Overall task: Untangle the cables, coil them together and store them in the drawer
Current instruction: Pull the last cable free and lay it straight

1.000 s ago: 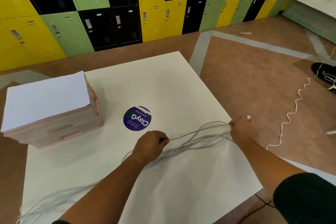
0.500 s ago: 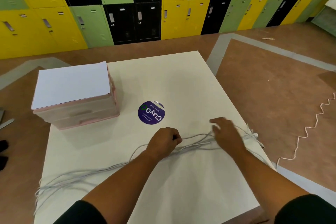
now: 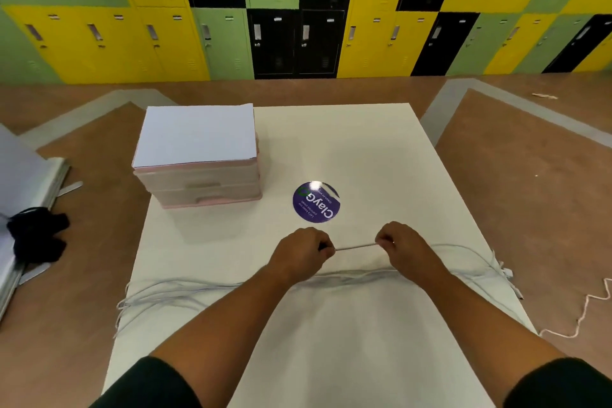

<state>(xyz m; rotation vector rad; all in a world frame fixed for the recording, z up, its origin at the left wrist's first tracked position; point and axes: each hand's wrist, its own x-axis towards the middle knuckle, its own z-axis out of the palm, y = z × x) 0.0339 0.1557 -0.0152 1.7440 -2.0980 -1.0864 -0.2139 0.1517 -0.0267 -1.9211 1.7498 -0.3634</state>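
Fingers (image 3: 319, 243) curled, you pinch the cables (image 3: 185, 290) — their long axis runs left to right across the table (image 3: 364, 149): ends spill over its left edge, well apart from the drawer unit (image 3: 202, 182) behind, a short taut stretch spans your left hand (image 3: 299, 255) and right hand (image 3: 405, 248), and more ends overhang the right edge.

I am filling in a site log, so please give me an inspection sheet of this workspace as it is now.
Surface: white table, purple sticker on it.
Job's things: drawer unit at far left of table, drawers closed.
Clutter: black cloth and white cord on the floor.
Grippers: left hand and right hand each pinch one taut strand between them.
Cables: cables lie uncoiled across the table, ends over both side edges.
Surroundings: lockers, brown floor.
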